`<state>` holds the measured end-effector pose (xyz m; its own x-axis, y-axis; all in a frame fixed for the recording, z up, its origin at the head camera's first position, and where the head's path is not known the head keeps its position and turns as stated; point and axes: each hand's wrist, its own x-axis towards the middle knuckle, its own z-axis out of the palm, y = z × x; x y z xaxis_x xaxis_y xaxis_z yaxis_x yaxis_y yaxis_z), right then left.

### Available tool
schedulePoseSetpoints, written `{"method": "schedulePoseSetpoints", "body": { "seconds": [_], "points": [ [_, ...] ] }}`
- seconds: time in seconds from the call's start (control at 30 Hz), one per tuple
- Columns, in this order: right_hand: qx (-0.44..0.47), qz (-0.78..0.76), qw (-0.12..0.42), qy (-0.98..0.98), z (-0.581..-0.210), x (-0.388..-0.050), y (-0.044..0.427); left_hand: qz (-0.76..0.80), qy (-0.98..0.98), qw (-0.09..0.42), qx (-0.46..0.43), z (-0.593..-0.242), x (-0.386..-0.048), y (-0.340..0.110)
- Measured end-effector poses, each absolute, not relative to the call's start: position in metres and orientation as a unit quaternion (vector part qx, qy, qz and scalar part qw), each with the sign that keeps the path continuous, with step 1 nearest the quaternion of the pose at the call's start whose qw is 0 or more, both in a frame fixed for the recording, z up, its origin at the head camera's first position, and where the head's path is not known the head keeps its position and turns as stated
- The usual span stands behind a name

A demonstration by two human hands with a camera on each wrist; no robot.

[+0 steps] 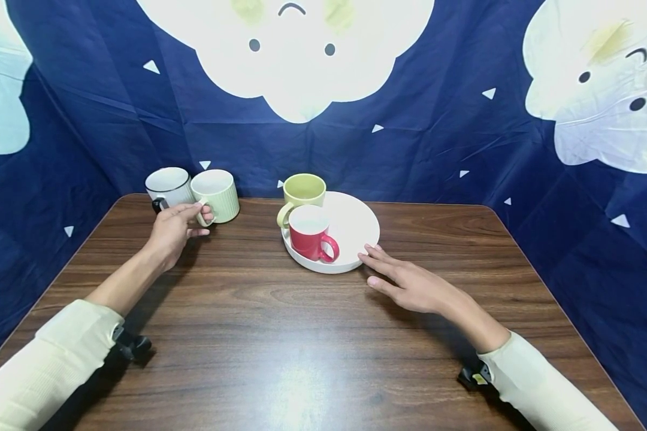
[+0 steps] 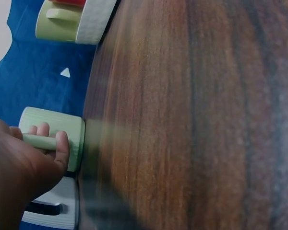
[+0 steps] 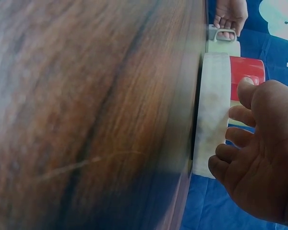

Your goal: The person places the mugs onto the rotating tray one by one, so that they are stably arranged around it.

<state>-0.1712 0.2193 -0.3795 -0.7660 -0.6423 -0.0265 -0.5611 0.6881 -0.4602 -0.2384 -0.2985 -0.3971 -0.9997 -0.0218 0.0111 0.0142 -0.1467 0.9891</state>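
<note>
In the head view, my left hand (image 1: 175, 230) is at the handle of a light green ribbed mug (image 1: 225, 200), which stands upright on the table at the back left. The left wrist view shows fingers of the left hand (image 2: 19, 160) curled around that handle (image 2: 40, 141). A white mug with a dark rim and black handle (image 1: 169, 185) stands directly left of it. My right hand (image 1: 410, 284) has its fingers spread at the near right rim of a round white tray (image 1: 356, 224); whether they touch is unclear. On the tray sit a yellow-green mug (image 1: 304, 187) and a red mug (image 1: 304, 242).
The brown wooden table (image 1: 280, 335) extends in front of the tray and mugs. Behind its back edge hangs a dark blue cloth (image 1: 426, 161) with white cloud and triangle prints. Small black devices (image 1: 131, 344) are strapped at both wrists.
</note>
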Motion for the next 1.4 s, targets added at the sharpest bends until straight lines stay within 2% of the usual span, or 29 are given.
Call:
{"method": "schedulePoseSetpoints", "body": {
  "seconds": [0.6,1.4],
  "points": [
    [-0.329,-0.223,0.096,0.913,-0.3812,-0.1723,0.2197,-0.777,-0.629,-0.025,-0.029,-0.3989,-0.2359,-0.2979],
    [-0.33,-0.219,0.093,0.913,-0.3805,-0.1688,0.2172,-0.802,-0.595,0.016,-0.042,-0.404,-0.2354,-0.2944]
  ]
}}
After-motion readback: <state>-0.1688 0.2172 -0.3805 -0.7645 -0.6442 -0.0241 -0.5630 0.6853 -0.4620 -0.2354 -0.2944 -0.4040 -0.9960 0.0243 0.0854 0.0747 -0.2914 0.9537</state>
